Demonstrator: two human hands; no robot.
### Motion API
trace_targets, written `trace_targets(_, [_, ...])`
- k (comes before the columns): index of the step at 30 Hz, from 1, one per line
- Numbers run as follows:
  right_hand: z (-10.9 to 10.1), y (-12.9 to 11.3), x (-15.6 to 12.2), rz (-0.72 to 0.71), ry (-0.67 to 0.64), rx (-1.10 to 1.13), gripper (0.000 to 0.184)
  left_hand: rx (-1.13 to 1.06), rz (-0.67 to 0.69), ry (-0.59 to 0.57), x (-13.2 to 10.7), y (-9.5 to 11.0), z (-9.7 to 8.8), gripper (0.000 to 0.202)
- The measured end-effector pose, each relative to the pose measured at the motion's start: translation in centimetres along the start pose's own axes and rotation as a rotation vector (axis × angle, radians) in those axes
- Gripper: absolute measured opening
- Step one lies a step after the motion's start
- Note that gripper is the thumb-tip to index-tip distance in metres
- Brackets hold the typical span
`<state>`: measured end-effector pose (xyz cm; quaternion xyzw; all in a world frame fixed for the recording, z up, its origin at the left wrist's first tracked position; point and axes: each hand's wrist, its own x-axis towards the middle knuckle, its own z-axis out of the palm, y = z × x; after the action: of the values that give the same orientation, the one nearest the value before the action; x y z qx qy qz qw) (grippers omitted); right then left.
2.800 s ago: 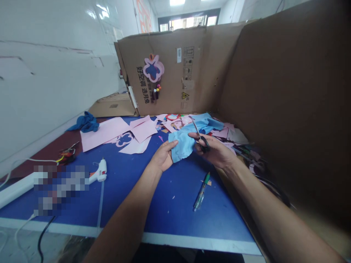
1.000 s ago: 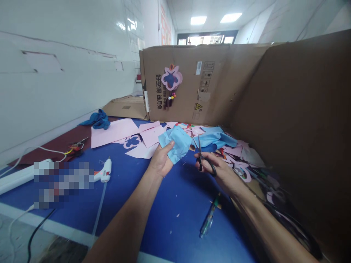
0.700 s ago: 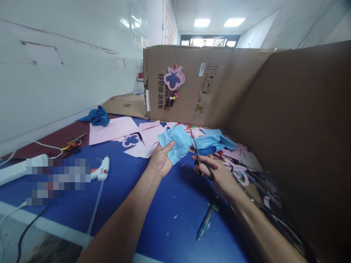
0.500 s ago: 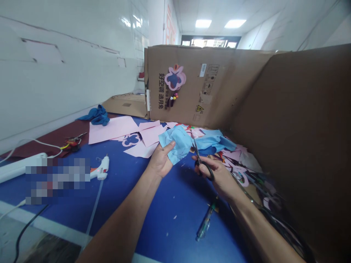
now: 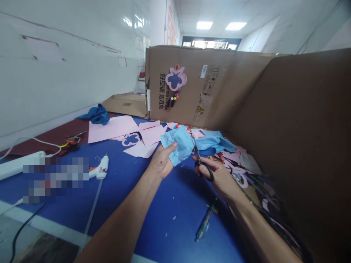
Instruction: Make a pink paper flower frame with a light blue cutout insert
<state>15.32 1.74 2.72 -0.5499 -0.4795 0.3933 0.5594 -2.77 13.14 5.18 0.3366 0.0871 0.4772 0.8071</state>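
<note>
My left hand [image 5: 163,159] pinches a piece of light blue cloth [image 5: 179,144] between thumb and fingers, above the blue table [image 5: 161,215]. My right hand [image 5: 212,170] is wrapped round the black handles of a pair of scissors [image 5: 199,157]. The scissor blades point up and away, close to the cloth's right edge; whether they touch it I cannot tell. Behind the scissors lies a larger light blue cloth [image 5: 214,141]. A pen-like tool with a clear body [image 5: 203,225] rests on the table below my right hand.
Pink sheets [image 5: 113,128] and a cut-out flower [image 5: 131,139] lie at the back left. A glue gun [image 5: 102,168], power strip [image 5: 22,164] and pliers-like tool [image 5: 72,141] are on the left. Cardboard walls [image 5: 219,87] stand behind and right, with scraps [image 5: 236,173] along them.
The light blue cloth has shifted slightly to the right and turned a little in my left hand. My right hand and the scissors have barely moved.
</note>
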Motion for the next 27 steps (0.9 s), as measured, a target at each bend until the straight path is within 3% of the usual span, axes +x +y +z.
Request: trace_targets(27, [-0.09,-0.28,-0.07,-0.013,-0.008,-0.025,0.064,0.002,-0.01,0.023,0.26,-0.15,-0.35,0.058])
